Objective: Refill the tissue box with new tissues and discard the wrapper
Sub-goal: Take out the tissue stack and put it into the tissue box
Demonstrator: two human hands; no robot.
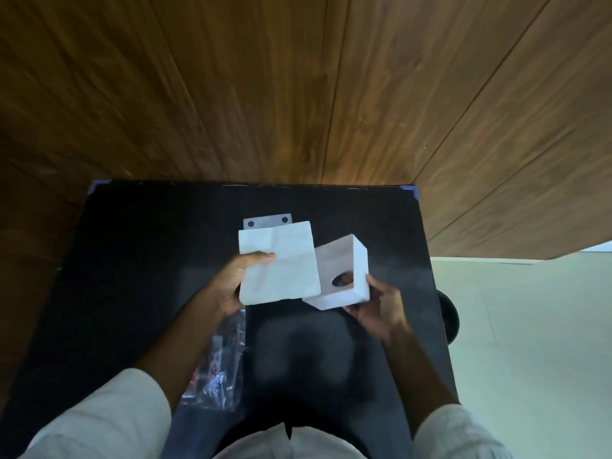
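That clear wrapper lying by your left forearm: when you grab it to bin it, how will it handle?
The wrapper looks like thin, crinkled clear film, so it will probably be floppy and collapse in the hand rather than hold shape. It lies empty and flat on the black table, so likely very light and apt to slide or drift. Its glossy highlights suggest a slippery surface; scrunching may grip better than pinching.

**Black bench and what lies on it**

The bench (pixel 139 260) is black, with blue-edged far corners, set against a wood-panelled wall. A crumpled clear wrapper (pixel 220 369) with red print lies near the front; a small grey plate (pixel 265 221) with two dark holes lies farther back.
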